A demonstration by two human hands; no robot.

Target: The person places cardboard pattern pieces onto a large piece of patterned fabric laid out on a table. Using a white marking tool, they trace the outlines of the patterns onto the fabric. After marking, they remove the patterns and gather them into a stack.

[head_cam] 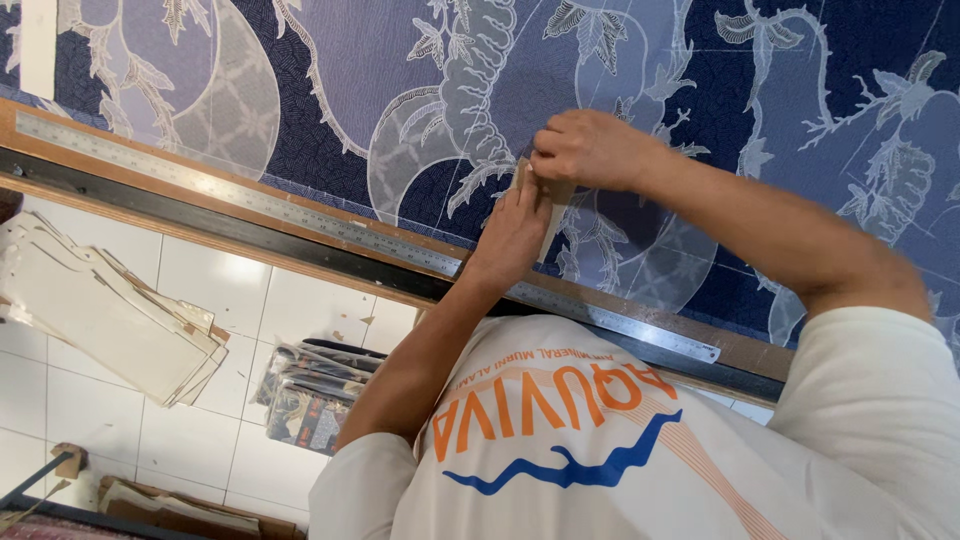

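Beyond the steel ruler (300, 215) the patterned cloth (760, 120) lies open; both hands (590, 150) crowd its middle.
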